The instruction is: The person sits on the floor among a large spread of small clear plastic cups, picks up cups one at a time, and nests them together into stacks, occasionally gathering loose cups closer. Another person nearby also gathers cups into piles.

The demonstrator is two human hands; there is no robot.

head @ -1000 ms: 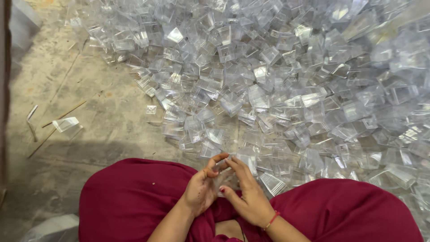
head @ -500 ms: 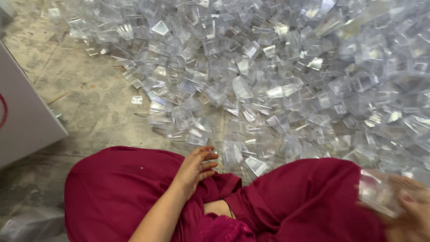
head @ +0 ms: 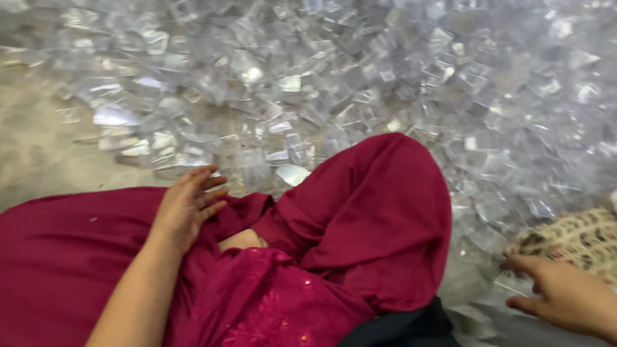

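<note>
A big heap of small clear plastic boxes (head: 385, 83) covers the floor ahead of me. My left hand (head: 186, 205) rests open on my dark red trouser leg (head: 58, 250), fingers apart, just short of the nearest boxes. My right hand (head: 565, 295) is low at the right, fingers spread and empty, beside a patterned cream cloth (head: 578, 241) and touching or just above clear boxes at the heap's edge. My raised right knee (head: 385, 212) in dark red cloth fills the middle.
Bare concrete floor (head: 38, 160) lies to the left of the heap. A dark cloth (head: 411, 328) shows under my right leg at the bottom edge.
The view has swung to the right. My right hand, which held a clear box out to the right half a second ago, now shows empty by the patterned cloth. My left hand stays on my leg.
</note>
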